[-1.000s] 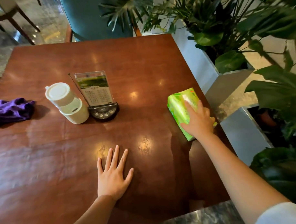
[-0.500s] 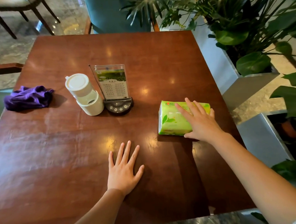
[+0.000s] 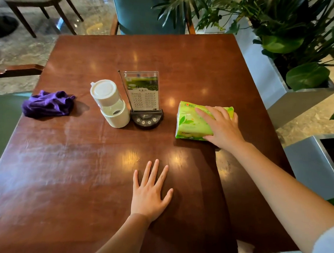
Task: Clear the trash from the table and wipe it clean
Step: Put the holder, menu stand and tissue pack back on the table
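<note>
since a second ago the tissue pack (image 3: 192, 121) has slid from the right edge inward; right hand (image 3: 222, 127) rests spread on it, left hand (image 3: 149, 195) flat on the desk (image 3: 69, 177); purple cloth (image 3: 48, 104) untouched at left, wiping likely next.

A glossy reddish-brown wooden bench (image 3: 188, 68) carries a clear menu stand (image 3: 142, 93) on a black button base near its middle. Touching the stand's left side is a white lidded container (image 3: 110, 104), with a crumpled purple cloth (image 3: 48, 104) farther left by the edge. Right of the stand lies a green tissue pack (image 3: 190, 121) under the right hand (image 3: 222, 128), and the left hand (image 3: 149, 195) lies flat on the wood nearer the camera than the stand.
</note>
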Demonstrator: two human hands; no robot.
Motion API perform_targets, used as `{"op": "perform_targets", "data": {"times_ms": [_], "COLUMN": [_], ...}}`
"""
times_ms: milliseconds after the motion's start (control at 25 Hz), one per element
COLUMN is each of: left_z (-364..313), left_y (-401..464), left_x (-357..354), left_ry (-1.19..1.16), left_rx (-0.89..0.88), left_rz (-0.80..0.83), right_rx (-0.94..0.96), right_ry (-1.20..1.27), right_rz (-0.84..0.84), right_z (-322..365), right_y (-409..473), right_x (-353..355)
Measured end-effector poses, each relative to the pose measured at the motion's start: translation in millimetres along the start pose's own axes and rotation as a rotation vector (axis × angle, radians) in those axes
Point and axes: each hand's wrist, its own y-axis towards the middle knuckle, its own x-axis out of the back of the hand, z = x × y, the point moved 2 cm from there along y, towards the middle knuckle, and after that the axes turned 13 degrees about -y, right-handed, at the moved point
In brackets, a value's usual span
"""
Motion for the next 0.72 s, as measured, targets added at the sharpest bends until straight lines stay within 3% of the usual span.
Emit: {"op": "perform_targets", "data": {"times_ms": [280,720], "left_z": [0,-1], "left_y": [1,1], "left_x": [1,0], "left_ry": [-0.011,0.009], "left_rx": [-0.005,-0.016], "left_rz": [-0.002,-0.006], "right_rx": [0.139,0.15], "right_ry": [-0.017,-0.076], "right_rz": [0.029,0.015], "right_z": [7,18], "right_y": [49,59], "right_x": [7,7]}}
